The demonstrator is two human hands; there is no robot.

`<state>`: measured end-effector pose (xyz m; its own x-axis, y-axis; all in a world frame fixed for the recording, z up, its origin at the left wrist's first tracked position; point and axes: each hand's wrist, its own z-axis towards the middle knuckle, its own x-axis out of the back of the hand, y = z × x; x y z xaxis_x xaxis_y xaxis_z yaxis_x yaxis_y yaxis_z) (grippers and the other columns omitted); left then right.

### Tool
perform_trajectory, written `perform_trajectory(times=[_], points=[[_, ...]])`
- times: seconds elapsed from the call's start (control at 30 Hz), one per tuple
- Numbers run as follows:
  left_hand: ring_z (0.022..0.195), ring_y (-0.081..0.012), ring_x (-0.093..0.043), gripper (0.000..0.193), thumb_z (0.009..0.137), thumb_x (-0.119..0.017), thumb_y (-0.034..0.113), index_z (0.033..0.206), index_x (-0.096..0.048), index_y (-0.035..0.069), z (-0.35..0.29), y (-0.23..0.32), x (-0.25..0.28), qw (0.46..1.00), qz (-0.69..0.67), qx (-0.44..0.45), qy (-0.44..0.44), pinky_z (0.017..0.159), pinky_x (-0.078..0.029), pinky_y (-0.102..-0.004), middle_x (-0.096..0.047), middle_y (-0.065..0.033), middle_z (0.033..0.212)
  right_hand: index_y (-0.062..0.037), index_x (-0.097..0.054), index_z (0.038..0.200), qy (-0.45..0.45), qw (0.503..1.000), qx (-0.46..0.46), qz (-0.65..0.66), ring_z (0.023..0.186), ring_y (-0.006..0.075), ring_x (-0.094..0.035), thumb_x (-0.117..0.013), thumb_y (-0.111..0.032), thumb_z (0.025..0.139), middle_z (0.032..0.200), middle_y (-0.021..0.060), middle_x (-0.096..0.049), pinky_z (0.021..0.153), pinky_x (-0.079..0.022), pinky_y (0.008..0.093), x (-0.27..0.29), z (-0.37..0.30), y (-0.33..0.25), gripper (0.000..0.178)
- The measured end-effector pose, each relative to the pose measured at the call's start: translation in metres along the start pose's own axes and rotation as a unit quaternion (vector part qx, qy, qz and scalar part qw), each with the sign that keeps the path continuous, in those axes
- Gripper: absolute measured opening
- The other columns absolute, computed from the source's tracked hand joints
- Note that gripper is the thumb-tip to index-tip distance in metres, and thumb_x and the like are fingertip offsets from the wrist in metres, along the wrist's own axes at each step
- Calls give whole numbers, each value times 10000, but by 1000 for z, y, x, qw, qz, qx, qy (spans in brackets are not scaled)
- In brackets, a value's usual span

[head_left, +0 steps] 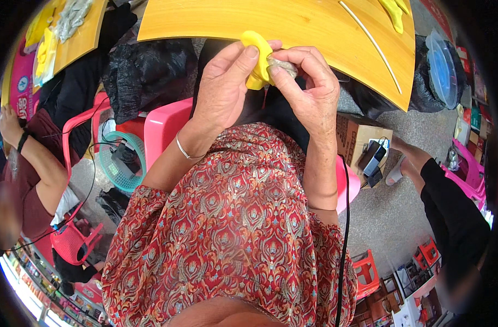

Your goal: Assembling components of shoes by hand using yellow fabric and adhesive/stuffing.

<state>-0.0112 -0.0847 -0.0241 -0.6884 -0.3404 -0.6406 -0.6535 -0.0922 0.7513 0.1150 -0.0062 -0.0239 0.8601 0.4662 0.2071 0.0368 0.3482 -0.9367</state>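
Observation:
Just off the near edge of the yellow wooden table, my two hands meet in front of me. My left hand is closed on a soft, curved yellow piece, thumb on its near face. My right hand pinches a small crumpled, greyish see-through wad between thumb and fingers. The wad presses against the right side of the yellow piece; whether part of it sits inside cannot be made out. Another yellow piece lies at the table's far right.
A thin white rod lies along the table's right side. Black plastic bags sit below the edge. At left are a green basket, a co-worker's arm and a second table. To the right are a cardboard box and another person.

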Motion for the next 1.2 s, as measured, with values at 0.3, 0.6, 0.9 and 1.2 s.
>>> perform_trajectory(times=[0.3, 0.6, 0.9, 1.2], points=[[1012, -247, -609, 171, 923, -578, 83, 1062, -638, 2, 7, 1, 6, 995, -86, -56, 15, 926, -479, -388, -640, -160, 1092, -58, -703, 907, -27, 999, 20, -38, 721, 128, -600, -672, -29, 746, 858, 48, -604, 637, -485, 245, 9, 0, -12, 166], [1077, -262, -575, 191, 928, -572, 118, 1078, -630, 13, 6, 6, 1, 986, -164, -29, -20, 937, -454, -407, -618, -172, 1136, -56, -701, 974, -85, 991, 56, -89, 749, 186, -606, -702, -98, 801, 933, 94, -570, 665, -499, 294, 17, -2, -30, 178], [1145, -250, -543, 257, 968, -519, 157, 1171, -593, 17, 1, -3, -13, 992, -98, -80, -20, 1013, -409, -414, -589, -173, 1211, -67, -691, 1074, -81, 993, 47, -72, 796, 176, -592, -677, -97, 837, 981, 97, -555, 704, -494, 275, 15, 0, -18, 239], [1294, -302, -426, 400, 1013, -401, 198, 1324, -401, -54, 1, -3, -8, 999, -41, 4, -25, 1113, -309, -419, -434, -243, 1372, -65, -671, 1140, -73, 997, 19, 34, 860, 152, -561, -659, -82, 853, 966, 82, -553, 752, -470, 249, 14, 1, -6, 288]])
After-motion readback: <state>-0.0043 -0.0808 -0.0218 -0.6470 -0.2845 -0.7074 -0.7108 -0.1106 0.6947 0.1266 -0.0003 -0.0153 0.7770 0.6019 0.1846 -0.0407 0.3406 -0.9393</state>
